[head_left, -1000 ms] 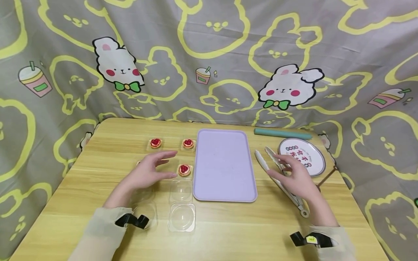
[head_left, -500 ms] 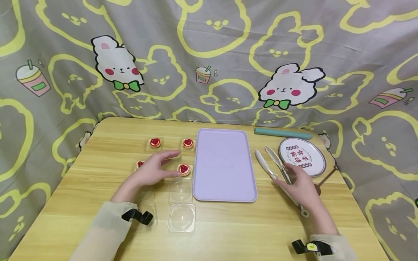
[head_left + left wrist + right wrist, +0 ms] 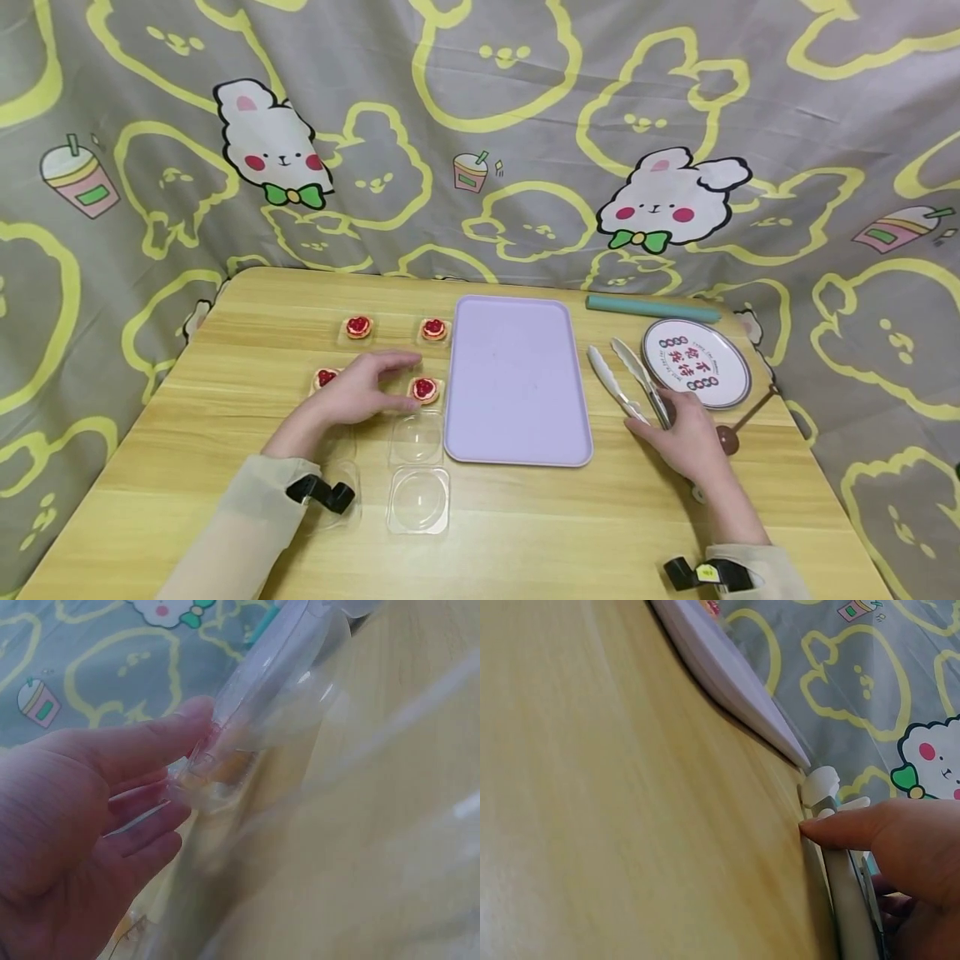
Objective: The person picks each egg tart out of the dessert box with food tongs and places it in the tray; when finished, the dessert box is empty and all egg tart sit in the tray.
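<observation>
My left hand reaches from the left to a small clear box with a red-topped tart. Its thumb and loosely bent fingers stand around the box's near side, and in the left wrist view the thumb tip is right at the clear plastic box. My right hand holds metal tongs with pale tips; the thumb lies on one arm and the fingers are on the other side. The tong tips stand apart and point away from me. A lilac tray lies between the hands.
More boxed tarts lie at the back left, with clear plastic boxes toward the front. On the right are an oval plate with red characters, a brown long-handled thing, and a teal roll at the back edge.
My left hand has moved slightly right, closer to the tart box. My right hand has come down and back onto the tongs, from above them to around their arms.
</observation>
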Motion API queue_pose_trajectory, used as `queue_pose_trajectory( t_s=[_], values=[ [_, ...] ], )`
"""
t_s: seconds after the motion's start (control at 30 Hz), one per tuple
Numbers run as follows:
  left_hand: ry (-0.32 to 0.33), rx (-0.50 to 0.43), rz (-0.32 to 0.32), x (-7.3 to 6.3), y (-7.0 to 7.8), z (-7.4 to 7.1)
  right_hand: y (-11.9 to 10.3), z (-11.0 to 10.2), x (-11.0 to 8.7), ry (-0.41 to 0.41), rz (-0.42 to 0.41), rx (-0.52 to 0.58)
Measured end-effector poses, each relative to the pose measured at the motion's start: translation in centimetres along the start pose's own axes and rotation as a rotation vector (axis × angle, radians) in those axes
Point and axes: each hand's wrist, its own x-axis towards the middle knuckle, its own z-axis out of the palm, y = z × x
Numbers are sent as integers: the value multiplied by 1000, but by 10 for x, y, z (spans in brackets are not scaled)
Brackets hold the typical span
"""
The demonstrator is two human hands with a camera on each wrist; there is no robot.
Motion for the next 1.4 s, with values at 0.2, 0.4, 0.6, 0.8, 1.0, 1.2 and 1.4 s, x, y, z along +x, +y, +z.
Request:
queue_pose_trajectory(
  t_s=[0.2,0.4,0.6,0.8,1.0,1.2,1.4],
  values=[
    [-8,17,-15,0,-2,0,2,4,-1,11,14,5],
    [-32,1,-33,0,-2,-1,3,6,-2,41,29,44],
    [-35,47,-24,1,1,-2,3,5,-2,89,-18,48],
    [-42,88,-22,0,2,-2,-1,-3,-2,84,-17,87],
    [-49,122,4,-1,2,-2,-12,-15,1,42,-42,185],
    [-51,136,2,-2,2,-2,-30,-27,9,64,-95,186],
    [-54,152,1,-2,3,-1,-48,-36,20,70,-158,128]
  ],
)
